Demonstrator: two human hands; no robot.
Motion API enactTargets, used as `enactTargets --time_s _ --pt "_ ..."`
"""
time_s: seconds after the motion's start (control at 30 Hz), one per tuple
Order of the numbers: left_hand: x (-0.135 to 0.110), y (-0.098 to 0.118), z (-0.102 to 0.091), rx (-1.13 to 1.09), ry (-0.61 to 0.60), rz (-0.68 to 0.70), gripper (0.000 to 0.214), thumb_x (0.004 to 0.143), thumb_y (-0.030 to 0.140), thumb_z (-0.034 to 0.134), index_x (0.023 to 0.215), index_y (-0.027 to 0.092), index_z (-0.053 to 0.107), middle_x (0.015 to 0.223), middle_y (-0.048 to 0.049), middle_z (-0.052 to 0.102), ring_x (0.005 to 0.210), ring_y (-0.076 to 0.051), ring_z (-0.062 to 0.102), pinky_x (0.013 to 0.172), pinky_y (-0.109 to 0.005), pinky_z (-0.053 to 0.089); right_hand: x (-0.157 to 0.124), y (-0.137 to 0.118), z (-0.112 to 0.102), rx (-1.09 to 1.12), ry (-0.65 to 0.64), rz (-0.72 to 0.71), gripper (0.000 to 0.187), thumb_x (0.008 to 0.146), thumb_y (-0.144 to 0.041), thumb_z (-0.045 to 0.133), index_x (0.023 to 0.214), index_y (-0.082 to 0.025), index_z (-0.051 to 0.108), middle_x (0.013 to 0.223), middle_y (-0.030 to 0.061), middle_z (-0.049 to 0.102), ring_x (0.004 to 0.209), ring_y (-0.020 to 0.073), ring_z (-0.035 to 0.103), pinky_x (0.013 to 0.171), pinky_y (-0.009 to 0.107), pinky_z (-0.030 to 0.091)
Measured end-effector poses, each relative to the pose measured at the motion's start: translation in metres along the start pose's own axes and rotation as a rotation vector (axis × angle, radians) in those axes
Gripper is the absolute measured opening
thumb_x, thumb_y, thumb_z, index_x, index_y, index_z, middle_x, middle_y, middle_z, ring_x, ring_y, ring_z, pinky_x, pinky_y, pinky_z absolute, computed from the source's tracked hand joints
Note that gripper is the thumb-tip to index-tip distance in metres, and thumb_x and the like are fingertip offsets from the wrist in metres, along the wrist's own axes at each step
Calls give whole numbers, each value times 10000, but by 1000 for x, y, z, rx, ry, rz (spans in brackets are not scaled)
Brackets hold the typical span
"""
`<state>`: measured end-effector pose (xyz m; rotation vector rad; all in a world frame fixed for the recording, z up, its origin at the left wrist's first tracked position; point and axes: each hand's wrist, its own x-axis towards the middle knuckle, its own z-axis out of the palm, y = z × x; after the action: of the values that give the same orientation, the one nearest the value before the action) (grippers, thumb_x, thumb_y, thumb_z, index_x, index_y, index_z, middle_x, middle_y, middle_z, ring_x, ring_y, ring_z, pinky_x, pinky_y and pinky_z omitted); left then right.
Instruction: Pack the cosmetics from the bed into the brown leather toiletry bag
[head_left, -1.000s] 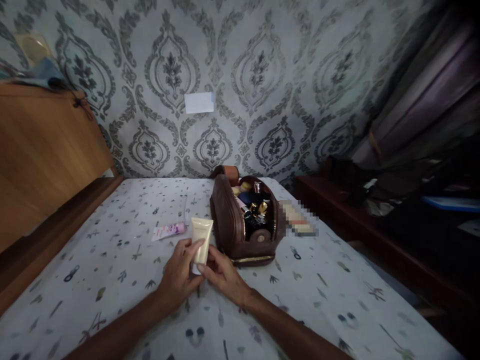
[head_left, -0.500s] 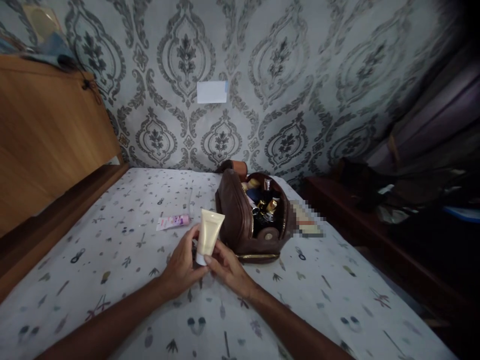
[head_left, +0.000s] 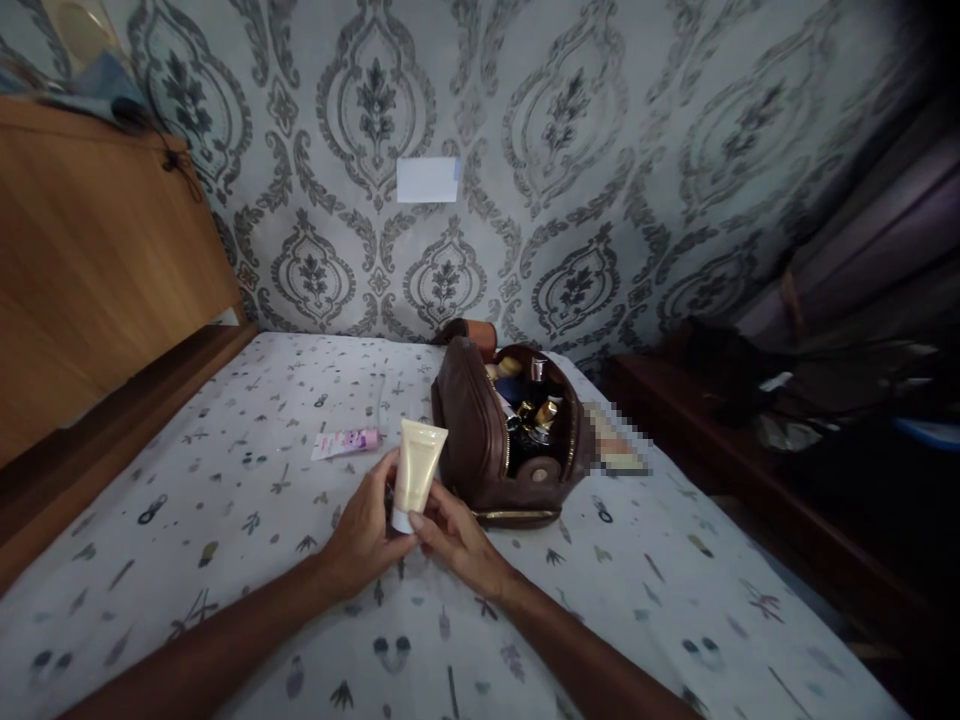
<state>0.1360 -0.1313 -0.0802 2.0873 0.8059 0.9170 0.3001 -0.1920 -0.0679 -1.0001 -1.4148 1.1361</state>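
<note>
Both my hands hold a cream-coloured tube (head_left: 417, 470) upright over the bed, its white cap end down. My left hand (head_left: 365, 535) grips the tube's lower left side with closed fingers. My right hand (head_left: 456, 538) pinches the cap end from the right. Just right of the tube stands an open brown leather toiletry bag (head_left: 480, 445) filled with several small bottles (head_left: 534, 405). A pink tube (head_left: 346, 442) lies flat on the sheet behind my left hand.
The bed has a white patterned sheet (head_left: 225, 520) and a wooden headboard (head_left: 90, 270) at the left. A blurred flat item (head_left: 616, 442) lies right of the bag. A dark wooden ledge (head_left: 750, 470) with clutter runs along the right.
The cream tube has been tipped up from a low slant to a more upright hold. The camera view shifted slightly; the bag and pink tube stay put.
</note>
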Motion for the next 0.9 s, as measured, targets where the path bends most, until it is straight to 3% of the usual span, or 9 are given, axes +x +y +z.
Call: enactTargets --time_s 0.13,0.43,0.9 --pt "0 0 -1 4 -18 1 854 751 314 662 1495 200 259 1403 -165 492 1252 -327 523 1057 -494 417 0 -1 0 3 -8 -4 574 911 -539 583 1371 -202 517 1079 73 653 771 146 574 686 258 512" --pt "1 1 1 36 14 -1 845 755 360 667 1480 177 273 1371 -188 516 1235 -345 543 1040 -513 429 1 -1 2 79 -25 -25 559 883 -486 649 1351 -208 523 1196 85 643 1064 215 617 1002 394 463" --pt "1 -7 6 57 9 -6 921 729 371 702 1494 192 222 1366 -188 517 1227 -354 552 1022 -512 444 2 5 2 87 -36 -4 598 839 -524 689 1307 -190 523 1199 93 646 1078 230 628 987 409 489"
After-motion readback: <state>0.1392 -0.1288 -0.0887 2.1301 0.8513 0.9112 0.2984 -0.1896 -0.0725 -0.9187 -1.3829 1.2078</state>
